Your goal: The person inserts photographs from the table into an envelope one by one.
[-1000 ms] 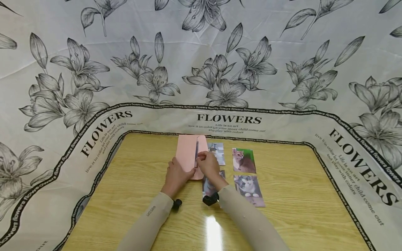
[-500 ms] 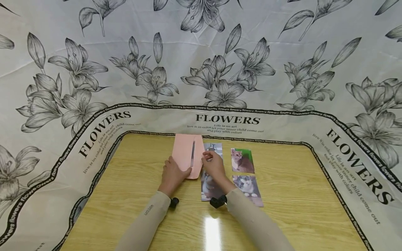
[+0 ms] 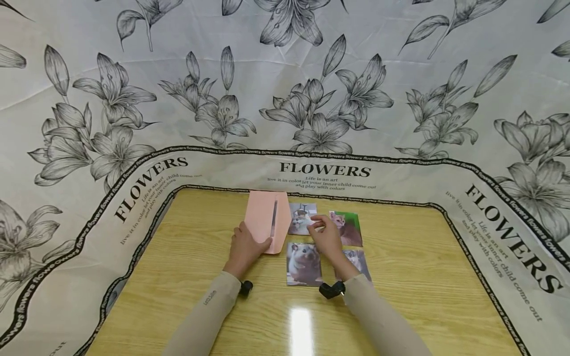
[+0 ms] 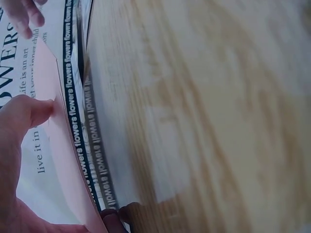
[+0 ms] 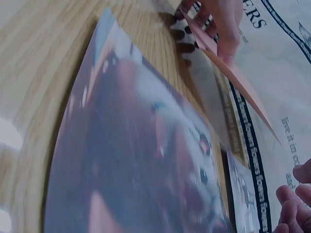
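A pink envelope [image 3: 258, 212] with a dark, narrow lengthwise slit is held at its lower part by my left hand [image 3: 244, 247]. The left wrist view shows the thumb [image 4: 39, 110] on the envelope's face and fingertips at its lower edge. My right hand [image 3: 328, 242] hovers over the photo prints, fingers loosely bent around nothing. Near its fingertips lies a pale animal photo [image 3: 299, 225]. Below that is a rodent photo [image 3: 304, 267]. A cat photo with green background [image 3: 354, 232] and a grey-and-white cat photo [image 3: 359, 259] lie right, the latter partly hidden by the right hand.
The wooden table [image 3: 423, 277] carries the prints in two columns right of the envelope. Behind it and at both sides rises a white flower-printed cloth [image 3: 240, 170], close to the envelope's far end. Light glares off the table's front.
My right hand has left the envelope's slit and moved right over the photos, uncovering the rodent photo. The envelope, still gripped by my left hand, has shifted slightly left.
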A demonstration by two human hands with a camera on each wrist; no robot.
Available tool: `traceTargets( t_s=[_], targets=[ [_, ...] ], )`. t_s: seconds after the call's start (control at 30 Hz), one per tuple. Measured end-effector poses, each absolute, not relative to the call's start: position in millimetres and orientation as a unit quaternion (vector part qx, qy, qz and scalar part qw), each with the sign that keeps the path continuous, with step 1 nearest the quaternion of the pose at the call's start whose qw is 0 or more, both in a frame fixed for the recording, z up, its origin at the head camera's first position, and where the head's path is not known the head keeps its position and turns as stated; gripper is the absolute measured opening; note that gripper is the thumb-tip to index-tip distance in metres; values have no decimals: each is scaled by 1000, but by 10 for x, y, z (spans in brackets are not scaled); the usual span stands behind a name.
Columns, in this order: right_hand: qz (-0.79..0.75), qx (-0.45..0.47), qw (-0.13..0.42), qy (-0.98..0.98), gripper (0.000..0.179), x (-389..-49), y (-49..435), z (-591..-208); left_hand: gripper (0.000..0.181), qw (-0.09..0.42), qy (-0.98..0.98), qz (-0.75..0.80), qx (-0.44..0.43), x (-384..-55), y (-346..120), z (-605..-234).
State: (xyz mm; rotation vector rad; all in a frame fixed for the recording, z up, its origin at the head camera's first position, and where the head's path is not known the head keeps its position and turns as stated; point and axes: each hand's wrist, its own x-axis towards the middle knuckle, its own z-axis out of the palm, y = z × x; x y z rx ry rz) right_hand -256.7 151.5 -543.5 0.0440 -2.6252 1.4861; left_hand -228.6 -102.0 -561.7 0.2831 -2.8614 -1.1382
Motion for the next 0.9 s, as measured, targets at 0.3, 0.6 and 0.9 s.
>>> traceTargets(
  t_s=[0.3,0.6,0.9],
  targets=[
    [475,-17,81,-876,39,-2545,1987,-5480,108,26,-926,-366,85,-2295,-1017,-5634],
    [461,-43,86,-882,39,-2480,2404,-5566,108,27,-926,-369,71,-2245,-1029,-5632],
    [399,-79,90,-909,50,-2449,2668,-5601,109,24,-920,-385,70,-2257,-1058,-5656]
  ],
)
